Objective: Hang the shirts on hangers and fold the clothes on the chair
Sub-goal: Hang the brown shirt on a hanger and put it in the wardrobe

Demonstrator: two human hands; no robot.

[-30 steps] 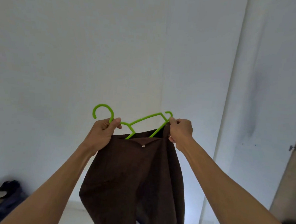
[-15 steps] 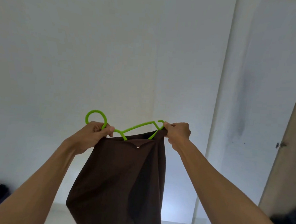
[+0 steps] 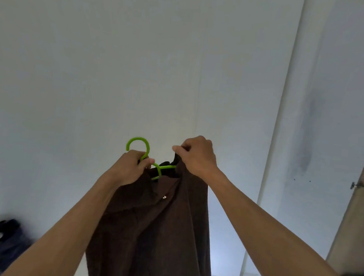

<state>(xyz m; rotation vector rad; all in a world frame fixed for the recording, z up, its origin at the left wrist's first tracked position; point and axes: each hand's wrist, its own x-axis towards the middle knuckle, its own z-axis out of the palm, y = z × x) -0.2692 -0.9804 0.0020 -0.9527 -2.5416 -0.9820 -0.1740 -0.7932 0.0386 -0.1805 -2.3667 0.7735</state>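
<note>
So I've got the hanger [image 3: 153,166] and the shirt [image 3: 161,222] up in front of me at arm's length, against the wall [image 3: 95,68]. My left hand [image 3: 130,168] has a closed grip around the hanger right at the base of the hook, with the hook sticking up above my knuckles. My right hand [image 3: 197,154] is pinched shut on the shirt's neck or shoulder edge, just to the right of the hanger and a touch higher. What matters here: the hanger's long axis runs left to right from my left grip toward my right one, and the bit of green arm I can see points straight into the fabric bunched under my right hand. The rest of the hanger is buried in cloth, so I can't tell if the far end is seated in the shoulder yet. Shirt body just hangs straight down between my forearms. My guess is the right hand does the next bit, tugging the cloth along that arm.
</note>
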